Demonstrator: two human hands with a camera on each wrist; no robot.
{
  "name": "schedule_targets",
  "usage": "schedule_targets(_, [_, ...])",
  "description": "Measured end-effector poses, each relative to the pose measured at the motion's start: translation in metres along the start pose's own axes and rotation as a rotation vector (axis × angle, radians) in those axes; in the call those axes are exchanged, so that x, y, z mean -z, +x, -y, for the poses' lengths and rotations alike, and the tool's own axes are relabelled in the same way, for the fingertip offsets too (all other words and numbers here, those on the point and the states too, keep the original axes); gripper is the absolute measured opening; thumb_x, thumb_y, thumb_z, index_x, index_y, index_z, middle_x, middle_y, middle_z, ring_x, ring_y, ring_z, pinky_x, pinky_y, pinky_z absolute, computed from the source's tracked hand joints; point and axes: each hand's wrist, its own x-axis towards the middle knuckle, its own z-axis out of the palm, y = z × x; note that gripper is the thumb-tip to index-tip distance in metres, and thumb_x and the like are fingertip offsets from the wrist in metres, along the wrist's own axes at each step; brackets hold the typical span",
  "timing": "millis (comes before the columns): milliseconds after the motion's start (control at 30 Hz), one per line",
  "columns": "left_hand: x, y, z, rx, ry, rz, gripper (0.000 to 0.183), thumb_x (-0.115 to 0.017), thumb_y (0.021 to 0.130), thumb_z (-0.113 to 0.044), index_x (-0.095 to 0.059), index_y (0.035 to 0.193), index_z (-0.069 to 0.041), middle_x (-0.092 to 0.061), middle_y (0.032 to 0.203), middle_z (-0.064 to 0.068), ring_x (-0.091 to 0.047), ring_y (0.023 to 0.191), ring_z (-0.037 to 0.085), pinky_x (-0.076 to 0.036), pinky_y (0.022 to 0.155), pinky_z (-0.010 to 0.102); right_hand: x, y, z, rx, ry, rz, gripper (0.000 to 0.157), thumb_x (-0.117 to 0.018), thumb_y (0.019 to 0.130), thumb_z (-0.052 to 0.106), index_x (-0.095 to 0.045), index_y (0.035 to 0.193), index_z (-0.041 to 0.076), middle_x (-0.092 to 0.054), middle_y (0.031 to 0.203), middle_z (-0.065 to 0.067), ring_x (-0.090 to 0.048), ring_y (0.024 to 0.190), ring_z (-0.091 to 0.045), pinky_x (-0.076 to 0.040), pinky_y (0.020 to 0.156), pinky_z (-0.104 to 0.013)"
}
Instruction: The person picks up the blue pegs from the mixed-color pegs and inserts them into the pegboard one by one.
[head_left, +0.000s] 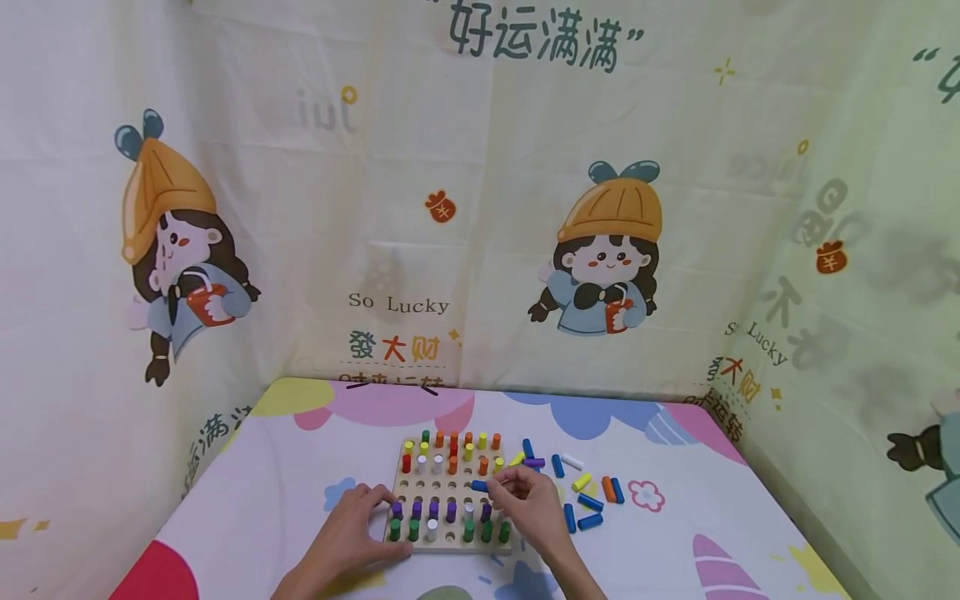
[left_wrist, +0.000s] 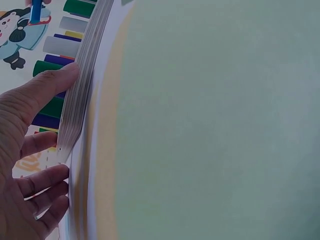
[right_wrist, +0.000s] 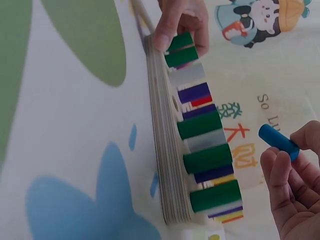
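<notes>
A wooden pegboard (head_left: 442,548) stands on the table with rows of coloured pegs upright in its holes. My left hand (head_left: 347,532) holds the board's near left corner, thumb on the front edge and index finger at the left side. In the left wrist view the thumb (left_wrist: 62,77) presses against the layered edge (left_wrist: 82,95). Over the right part of the board, my right hand (head_left: 531,504) pinches a blue peg (head_left: 480,486) between thumb and fingers. The right wrist view shows this blue peg (right_wrist: 279,141) tilted and raised above the standing pegs.
Loose pegs lie right of the board: several blue ones (head_left: 590,502), an orange one (head_left: 608,489), a yellow one (head_left: 582,482), a white one (head_left: 572,461) and a purple one (head_left: 534,462). A patterned cloth (head_left: 495,250) hangs behind the table.
</notes>
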Motion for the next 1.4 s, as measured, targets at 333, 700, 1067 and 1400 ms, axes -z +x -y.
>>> schedule_targets(333, [0.002, -0.001, 0.001, -0.051, -0.005, -0.023, 0.062, -0.093, 0.061, -0.057, -0.066, 0.106, -0.026, -0.057, 0.106, 0.001, -0.051, 0.104, 0.027, -0.05, 0.095, 0.06, -0.016, 0.001, 0.007, 0.05, -0.013, 0.01, 0.017, -0.076, 0.094, 0.023, -0.073, 0.099, 0.007, -0.073, 0.084, -0.003, -0.067, 0.071, -0.018, -0.053, 0.061, -0.022])
schedule_targets(700, [0.0, -0.001, 0.001, -0.041, -0.007, -0.015, 0.061, -0.094, 0.062, -0.056, -0.066, 0.108, -0.026, -0.057, 0.105, 0.001, -0.051, 0.104, 0.028, -0.049, 0.095, 0.061, -0.028, 0.002, 0.008, 0.041, 0.007, 0.021, 0.02, -0.078, 0.093, 0.025, -0.072, 0.099, 0.007, -0.072, 0.085, -0.001, -0.067, 0.072, -0.015, -0.055, 0.066, -0.02])
schedule_targets(1067, [-0.002, 0.0, 0.002, -0.032, -0.019, -0.011, 0.063, -0.093, 0.061, -0.058, -0.066, 0.107, -0.025, -0.057, 0.105, 0.002, -0.05, 0.104, 0.029, -0.05, 0.095, 0.063, -0.04, 0.006, 0.009, 0.109, -0.013, 0.031, 0.02, -0.08, 0.09, 0.018, -0.073, 0.103, 0.004, -0.071, 0.094, -0.002, -0.064, 0.08, -0.012, -0.054, 0.072, -0.017])
schedule_targets(1400, [0.001, -0.002, 0.003, -0.045, -0.017, -0.016, 0.062, -0.093, 0.062, -0.056, -0.066, 0.108, -0.026, -0.057, 0.107, 0.002, -0.051, 0.106, 0.03, -0.049, 0.096, 0.062, -0.053, 0.014, 0.009, 0.114, -0.026, 0.053, 0.017, -0.079, 0.09, 0.01, -0.074, 0.105, 0.003, -0.071, 0.097, -0.003, -0.066, 0.082, -0.012, -0.057, 0.074, -0.02])
